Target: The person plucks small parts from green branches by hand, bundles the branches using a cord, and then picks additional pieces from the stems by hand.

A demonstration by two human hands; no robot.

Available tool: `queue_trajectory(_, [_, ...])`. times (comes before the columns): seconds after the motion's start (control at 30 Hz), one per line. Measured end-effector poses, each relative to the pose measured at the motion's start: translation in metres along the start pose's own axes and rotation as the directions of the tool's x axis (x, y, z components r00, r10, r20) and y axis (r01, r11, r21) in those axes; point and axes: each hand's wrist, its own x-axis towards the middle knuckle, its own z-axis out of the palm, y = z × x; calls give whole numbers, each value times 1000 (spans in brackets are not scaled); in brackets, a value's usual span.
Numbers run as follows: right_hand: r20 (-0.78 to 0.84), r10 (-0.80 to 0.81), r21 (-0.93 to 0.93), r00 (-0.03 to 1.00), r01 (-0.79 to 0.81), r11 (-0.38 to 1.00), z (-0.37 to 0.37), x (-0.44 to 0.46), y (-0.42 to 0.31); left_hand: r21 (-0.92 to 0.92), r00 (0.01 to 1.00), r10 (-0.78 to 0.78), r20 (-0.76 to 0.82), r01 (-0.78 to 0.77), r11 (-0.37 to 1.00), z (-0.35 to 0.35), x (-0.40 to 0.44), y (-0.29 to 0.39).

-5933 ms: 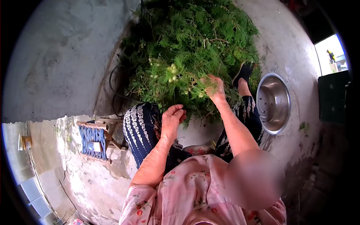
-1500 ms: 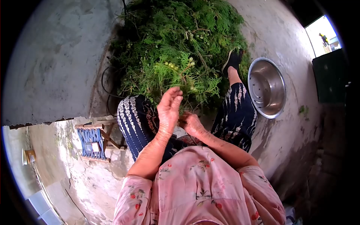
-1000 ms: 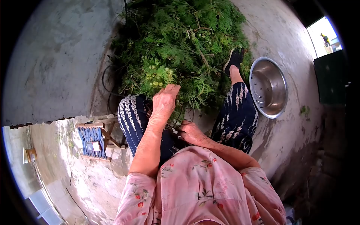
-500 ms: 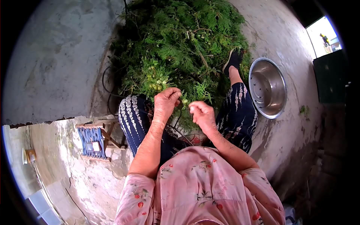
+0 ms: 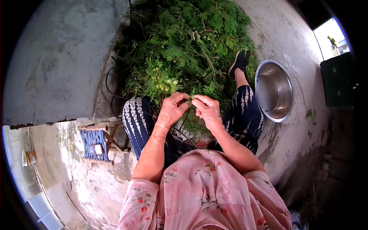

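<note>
In front of my knees lies a big heap of green evergreen branches (image 5: 191, 42) with flat, scaly foliage. A branch tip with pale green cones (image 5: 163, 82) rises just beyond my left hand (image 5: 174, 109), whose thumb and fingers are pinched on its greenery. Close beside it, my right hand (image 5: 208, 111) is closed too, thumb against forefinger on a small green sprig (image 5: 193, 94). The fingertips of both hands nearly meet. What lies between them is small and partly covered by the fingers.
To the right, a shiny metal basin (image 5: 281, 82) stands on the concrete floor. A folding stool (image 5: 93, 145) with blue webbing is at the left, a flat rectangular object on its seat. A grey slab (image 5: 57, 65) fills the upper left, with a black cable (image 5: 107, 84) beside it.
My right hand has moved up and slightly left to meet the left hand, and now pinches the sprig. My left hand has turned slightly and come a little nearer the right.
</note>
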Motion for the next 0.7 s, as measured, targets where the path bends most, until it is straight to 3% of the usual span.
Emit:
queue_trajectory(0.07, [6, 32, 20, 999, -32, 999, -1, 0, -3, 141, 995, 101, 10, -102, 985, -2, -1, 6])
queue_trajectory(0.2, [-9, 97, 10, 995, -97, 995, 0, -1, -3, 98, 997, 43, 70, -49, 994, -4, -2, 4])
queue_trajectory(0.27, [57, 146, 105, 988, -151, 983, -1, 0, -3, 68, 998, 32, 55, -36, 997, -3, -4, 3])
queue_trajectory(0.33, [105, 155, 167, 982, -171, 971, -2, 2, -3, -206, 969, -205, 140, 231, 951, -5, -5, 9])
queue_trajectory(0.4, [156, 160, 227, 975, -193, 955, -3, 4, -2, -234, 971, -193, 142, 223, 946, -5, -6, 12])
queue_trajectory(0.47, [239, 194, 428, 952, -282, 859, -4, 6, 1, -408, 955, -250, 160, 295, 864, -5, -7, 13])
queue_trajectory(0.5, [242, 145, 460, 959, -245, 853, -1, 7, 0, -409, 955, -252, 158, 295, 863, -4, -6, 11])
queue_trajectory(0.57, [227, 171, 460, 959, -260, 849, 3, 5, 0, -536, 946, -319, 60, 300, 789, 1, -5, 5])
queue_trajectory(0.67, [207, 155, 364, 966, -224, 904, 9, 4, 1, -510, 948, -312, 69, 302, 806, 0, -4, 2])
queue_trajectory(0.7, [188, 92, 303, 978, -147, 942, 9, 4, 3, -509, 948, -312, 69, 302, 806, 2, -3, 3])
